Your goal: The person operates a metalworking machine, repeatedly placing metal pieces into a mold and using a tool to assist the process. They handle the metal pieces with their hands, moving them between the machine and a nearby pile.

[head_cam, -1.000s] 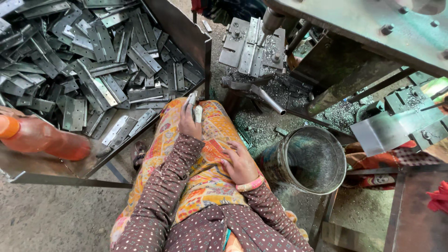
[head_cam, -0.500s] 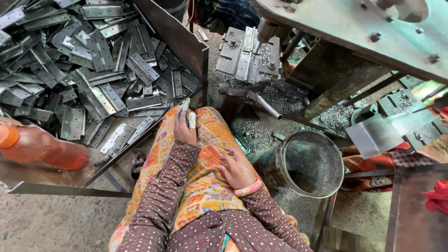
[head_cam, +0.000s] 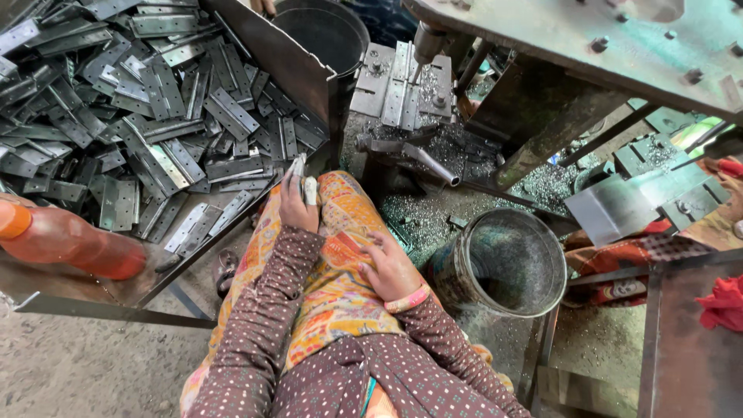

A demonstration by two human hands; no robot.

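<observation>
My left hand [head_cam: 298,203] rests on my knee, closed around a grey metal hinge [head_cam: 299,166] that sticks up from the fingers, right at the corner of the parts tray. My right hand [head_cam: 391,267] lies flat on my thigh over the patterned orange cloth, holding nothing, fingers slightly apart. A big heap of flat metal hinges [head_cam: 147,124] fills the tray [head_cam: 93,298] to the left. Ahead, a drill spindle [head_cam: 423,46] stands over a hinge fixture [head_cam: 398,93].
An orange plastic bottle [head_cam: 66,241] lies on the tray's near edge. A round metal tin [head_cam: 507,263] with shavings sits beside my right knee. A dark bucket [head_cam: 329,31] stands behind the tray. Machine frame [head_cam: 588,46] overhead right; red cloth [head_cam: 724,302] far right.
The view has shifted slightly, bringing the drill and bucket into sight. My hands stay in place, the left still gripping the hinge on my knee.
</observation>
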